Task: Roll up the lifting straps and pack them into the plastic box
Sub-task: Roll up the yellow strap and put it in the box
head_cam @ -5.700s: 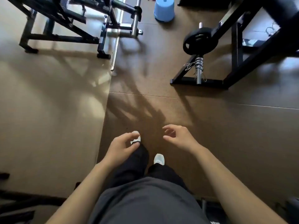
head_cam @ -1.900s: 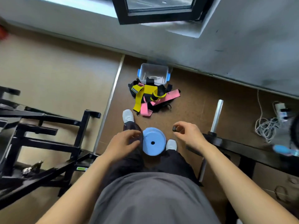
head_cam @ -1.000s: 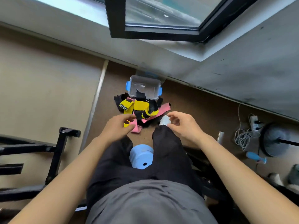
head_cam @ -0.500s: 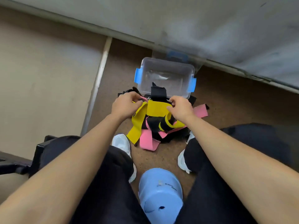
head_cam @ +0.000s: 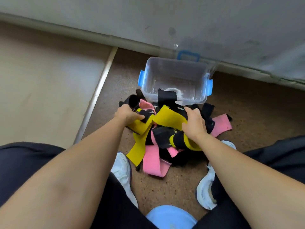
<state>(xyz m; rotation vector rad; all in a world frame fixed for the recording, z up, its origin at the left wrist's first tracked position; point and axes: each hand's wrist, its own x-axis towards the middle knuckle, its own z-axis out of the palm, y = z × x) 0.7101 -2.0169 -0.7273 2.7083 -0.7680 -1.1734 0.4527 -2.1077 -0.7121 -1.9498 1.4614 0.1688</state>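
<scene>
Pinching a yellow strap (head_cam: 168, 119) with my left fingers (head_cam: 125, 108), I curl my right fingers (head_cam: 191, 111) round its other part; the tangled lifting straps (head_cam: 153, 161) lie heaped on the floor (head_cam: 247, 113), touching the open plastic box (head_cam: 165, 73).

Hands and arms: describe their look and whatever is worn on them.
The left arm and right arm are bare up to the frame's edge: no sleeves show. The left hand and right hand are bare too: no gloves, watch or rings visible. Beneath are dark trousers and white shoes.
</scene>
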